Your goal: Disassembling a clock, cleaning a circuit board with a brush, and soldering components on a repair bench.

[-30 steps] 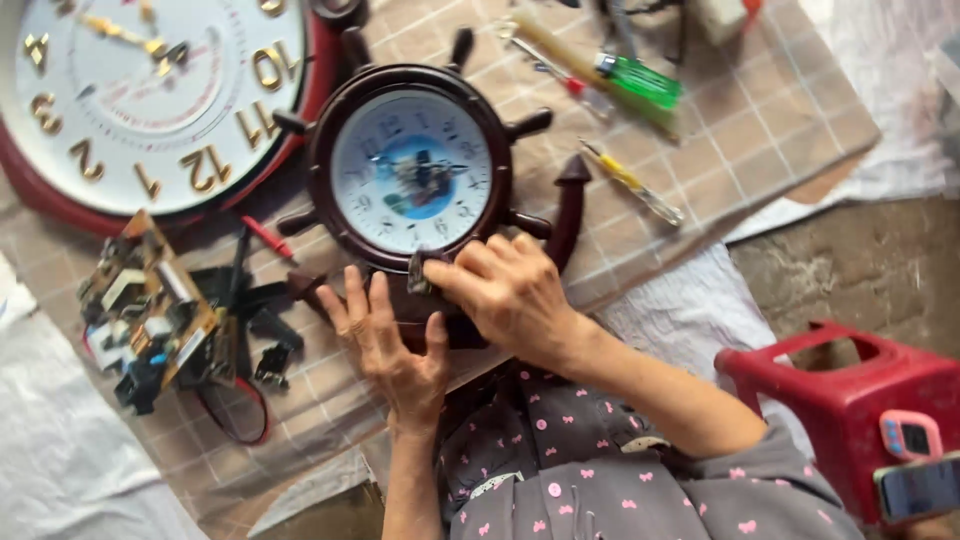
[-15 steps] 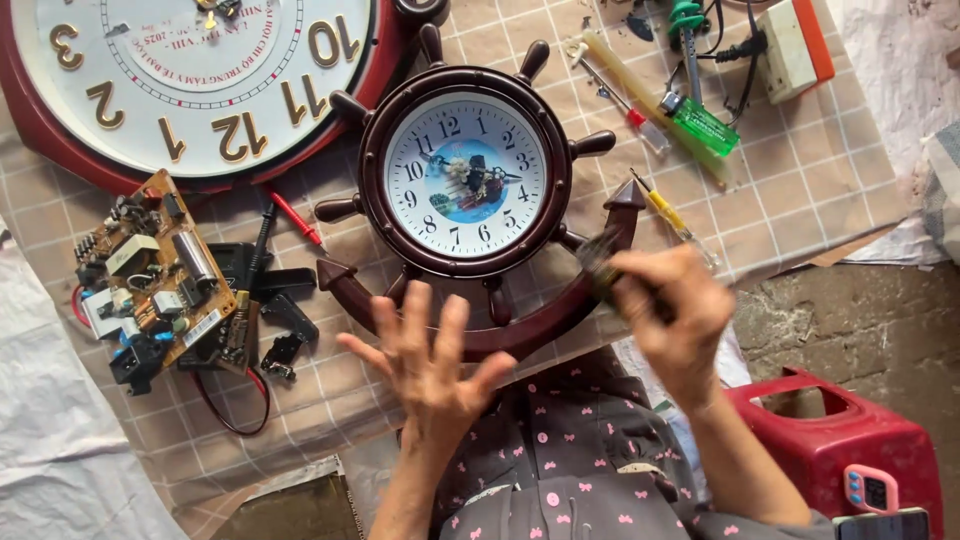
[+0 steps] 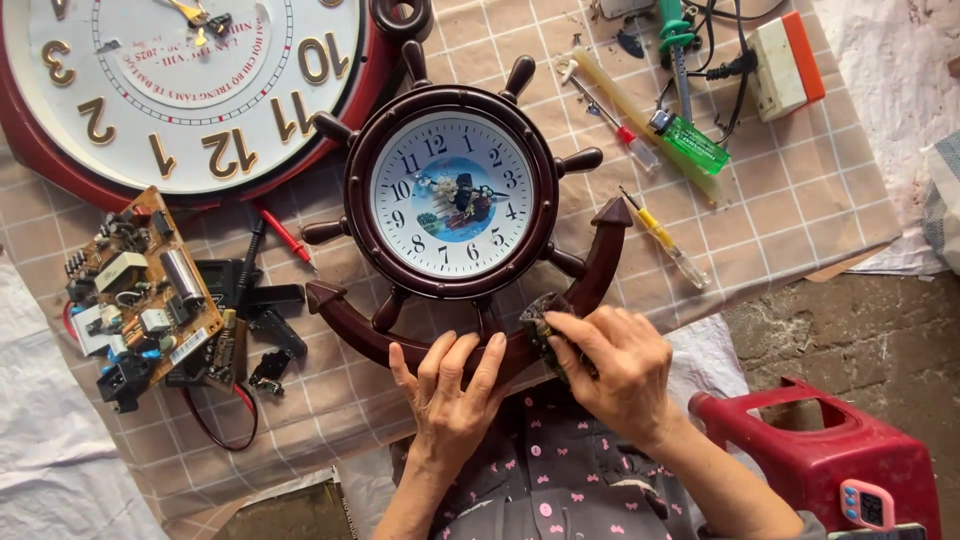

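While both hands touch it, the wheel-shaped clock (image 3: 452, 195) lies dark brown, white-faced.

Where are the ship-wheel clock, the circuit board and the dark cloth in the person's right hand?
ship-wheel clock (image 3: 452, 192): head view, on its white dial.
circuit board (image 3: 140, 290): head view, middle of the brown board.
dark cloth (image 3: 537, 320): head view, on the part showing above the right hand (image 3: 618, 368) fingers.
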